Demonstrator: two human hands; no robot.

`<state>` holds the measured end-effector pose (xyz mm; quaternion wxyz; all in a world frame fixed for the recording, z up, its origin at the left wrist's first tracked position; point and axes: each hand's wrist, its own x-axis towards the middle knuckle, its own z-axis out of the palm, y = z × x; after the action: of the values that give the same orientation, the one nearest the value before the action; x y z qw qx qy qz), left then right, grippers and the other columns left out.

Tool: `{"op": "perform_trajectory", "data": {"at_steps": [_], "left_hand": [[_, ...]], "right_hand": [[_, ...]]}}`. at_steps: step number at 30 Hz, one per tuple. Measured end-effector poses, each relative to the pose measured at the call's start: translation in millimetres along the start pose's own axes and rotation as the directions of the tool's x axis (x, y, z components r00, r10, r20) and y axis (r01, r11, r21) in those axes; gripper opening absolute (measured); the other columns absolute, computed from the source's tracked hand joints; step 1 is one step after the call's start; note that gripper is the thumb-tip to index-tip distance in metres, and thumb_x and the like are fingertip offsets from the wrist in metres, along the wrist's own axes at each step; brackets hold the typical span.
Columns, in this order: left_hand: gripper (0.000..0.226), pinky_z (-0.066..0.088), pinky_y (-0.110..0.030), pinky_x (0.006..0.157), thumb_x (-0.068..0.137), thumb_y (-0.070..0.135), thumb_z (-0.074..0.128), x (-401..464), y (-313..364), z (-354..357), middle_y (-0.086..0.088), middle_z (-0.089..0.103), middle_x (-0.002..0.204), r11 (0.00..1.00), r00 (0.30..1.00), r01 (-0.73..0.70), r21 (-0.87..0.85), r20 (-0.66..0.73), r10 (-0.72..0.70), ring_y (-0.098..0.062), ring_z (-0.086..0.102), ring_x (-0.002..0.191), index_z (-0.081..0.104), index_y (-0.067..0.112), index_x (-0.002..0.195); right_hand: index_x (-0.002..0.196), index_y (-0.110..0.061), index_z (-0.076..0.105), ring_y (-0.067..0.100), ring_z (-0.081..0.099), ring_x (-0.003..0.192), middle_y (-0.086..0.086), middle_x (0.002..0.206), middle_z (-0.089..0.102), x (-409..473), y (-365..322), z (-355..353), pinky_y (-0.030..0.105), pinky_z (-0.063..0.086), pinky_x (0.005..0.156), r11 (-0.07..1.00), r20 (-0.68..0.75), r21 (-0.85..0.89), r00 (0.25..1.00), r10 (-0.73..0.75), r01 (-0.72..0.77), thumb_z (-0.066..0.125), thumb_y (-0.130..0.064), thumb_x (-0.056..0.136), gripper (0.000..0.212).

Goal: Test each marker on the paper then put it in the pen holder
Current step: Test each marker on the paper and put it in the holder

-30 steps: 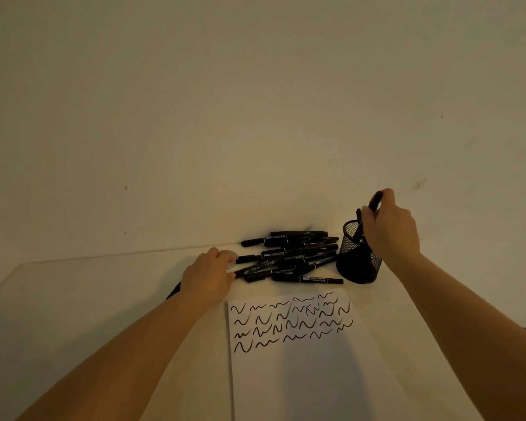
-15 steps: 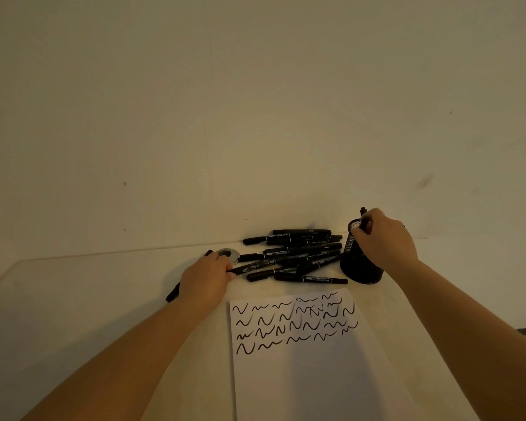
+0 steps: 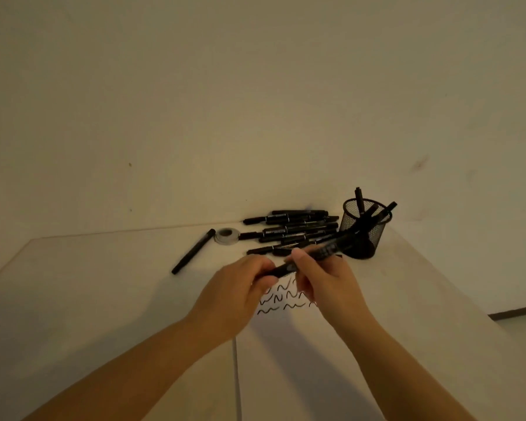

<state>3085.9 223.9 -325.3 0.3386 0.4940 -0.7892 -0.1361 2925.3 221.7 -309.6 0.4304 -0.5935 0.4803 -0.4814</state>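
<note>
Comparing with half a second ago, left to right: the single marker (image 3: 193, 251) on the far left of the table (image 3: 73, 299) is now fully in view, lying loose and slanted, its far end just beside the tape roll (image 3: 227, 236). The left hand had been resting next to that roll; now it is off the table.

The left hand (image 3: 234, 299) is now raised over the top of the paper (image 3: 301, 360), fingers curled round the near end of a marker (image 3: 313, 256). Blur hides whether that end is a cap or the barrel.

The right hand (image 3: 325, 281) has left the pen holder, where it was at the rim half a second ago. It now meets the left hand over the paper, thumb and fingers pinching the same marker at mid-barrel. The marker is in the air, slanting up and away toward the holder.

The squiggle rows on the paper are mostly covered by both hands; only a few show between them.

The pile of markers (image 3: 292, 232) lies by the wall, apparently unchanged.

The pen holder (image 3: 362, 232) stands at the right end of the pile, now unobstructed, with several markers leaning inside it.
</note>
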Motion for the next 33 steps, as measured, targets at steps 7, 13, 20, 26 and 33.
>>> {"op": "perform_trajectory", "data": {"at_steps": [7, 13, 20, 26, 33], "left_hand": [[0.029, 0.029, -0.017, 0.046, 0.092, 0.037, 0.042, -36, 29, -10, 0.003, 0.056, 0.07, 0.891, 0.976, -0.216, 0.4, 0.11, 0.187, -0.01, 0.045, 0.051, 0.058, 0.015, 0.081], [0.029, 0.026, -0.02, 0.049, 0.09, 0.049, 0.022, -59, 26, -15, 0.012, 0.038, 0.064, 0.997, 0.966, -0.074, 0.035, 0.25, 0.063, -0.007, 0.035, 0.054, 0.031, 0.032, 0.068], [0.032, 0.025, -0.015, 0.045, 0.089, 0.042, 0.035, -79, 21, -19, 0.013, 0.035, 0.051, 0.778, 0.836, 0.331, -0.534, 0.549, 0.021, -0.003, 0.026, 0.046, 0.044, 0.032, 0.06], [0.04, 0.035, -0.014, 0.054, 0.091, 0.051, 0.03, -74, -14, -35, 0.014, 0.053, 0.056, 0.979, 0.962, 0.126, -0.158, 0.261, -0.081, 0.0, 0.047, 0.052, 0.053, 0.025, 0.072], [0.066, 0.043, -0.032, 0.078, 0.084, 0.06, 0.009, -84, -25, -1, 0.006, 0.061, 0.099, 0.988, 0.962, -0.066, 0.142, 0.272, 0.025, -0.011, 0.053, 0.091, 0.057, 0.021, 0.108]], "right_hand": [[0.066, -0.001, 0.058, 0.013, 0.035, 0.031, 0.006, 0.037, 0.044, -30, -14, 5, 0.022, 0.027, 0.037, 0.867, 0.092, 0.309, 0.919, 0.383, -0.392, 0.049, -0.013, 0.089, 0.028], [0.056, -0.004, 0.058, 0.013, 0.027, 0.03, 0.007, 0.036, 0.037, -39, -4, -1, 0.02, 0.02, 0.037, 0.869, 0.269, 0.357, 0.929, 0.255, -0.342, 0.045, -0.007, 0.087, 0.034], [0.047, -0.01, 0.049, 0.009, 0.026, 0.026, 0.0, 0.035, 0.037, -35, 7, -14, 0.009, 0.024, 0.036, 0.816, 0.357, 0.519, 0.932, 0.062, -0.254, 0.072, -0.018, 0.052, 0.025], [0.066, -0.015, 0.061, 0.008, 0.039, 0.035, -0.003, 0.041, 0.047, -7, 10, -35, 0.018, 0.029, 0.035, 0.976, 0.018, 0.197, 0.996, 0.09, -0.092, 0.047, -0.015, 0.089, 0.027], [0.073, -0.012, 0.064, 0.001, 0.055, 0.046, -0.002, 0.052, 0.063, -19, 33, 41, 0.01, 0.04, 0.043, 0.987, 0.087, 0.06, 0.986, 0.146, -0.151, 0.061, -0.011, 0.084, 0.011]]}}
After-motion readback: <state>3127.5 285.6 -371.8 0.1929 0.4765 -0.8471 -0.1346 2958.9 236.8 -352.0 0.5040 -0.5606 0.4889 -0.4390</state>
